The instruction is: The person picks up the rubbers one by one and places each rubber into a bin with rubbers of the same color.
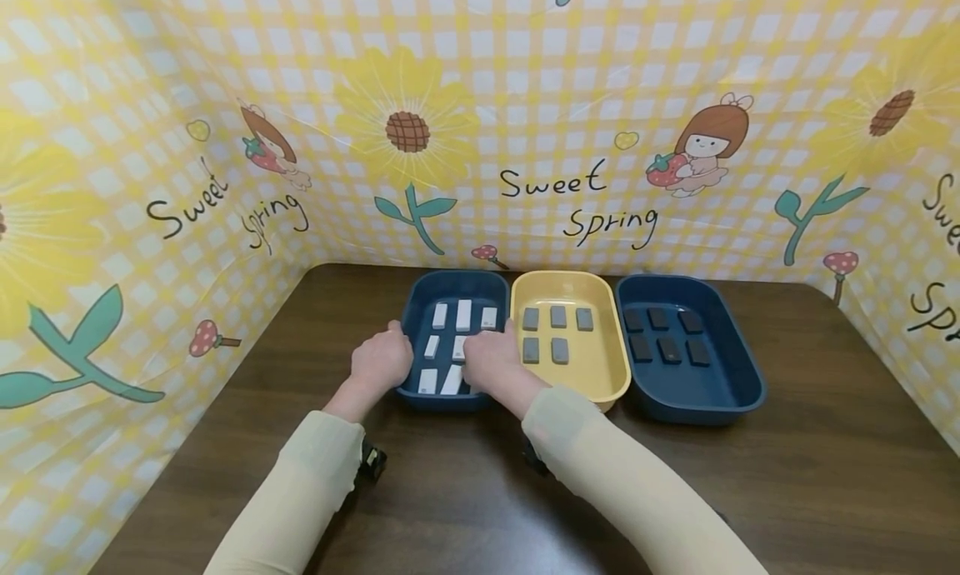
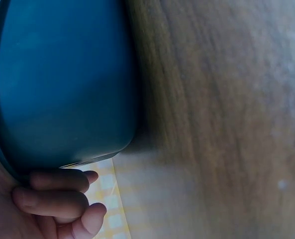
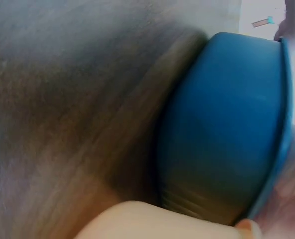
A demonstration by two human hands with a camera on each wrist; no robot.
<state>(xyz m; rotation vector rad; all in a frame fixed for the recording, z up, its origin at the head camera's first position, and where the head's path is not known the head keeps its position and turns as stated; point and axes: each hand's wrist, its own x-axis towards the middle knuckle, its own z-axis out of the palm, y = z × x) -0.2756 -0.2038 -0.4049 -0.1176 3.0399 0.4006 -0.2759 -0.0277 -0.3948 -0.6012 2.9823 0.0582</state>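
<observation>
Several white rectangular blocks (image 1: 463,315) lie in loose rows inside the left blue tray (image 1: 446,403). My left hand (image 1: 381,360) grips this tray's left rim; in the left wrist view its curled fingers (image 2: 57,201) lie against the outer wall (image 2: 67,89). At the opposite side, my right hand (image 1: 491,365) holds the right rim, beside the yellow tray, and partly covers a few white blocks. The right wrist view shows the blue tray's outside (image 3: 222,114) with a fingertip (image 3: 248,226) at its rim; most of that hand is out of sight there.
The yellow tray (image 1: 588,377) stands against the left blue one and holds several grey blocks (image 1: 558,317). Right of it, another blue tray (image 1: 701,392) contains several dark blocks (image 1: 690,322). A patterned cloth (image 1: 480,225) hangs behind the brown wooden table (image 1: 465,492).
</observation>
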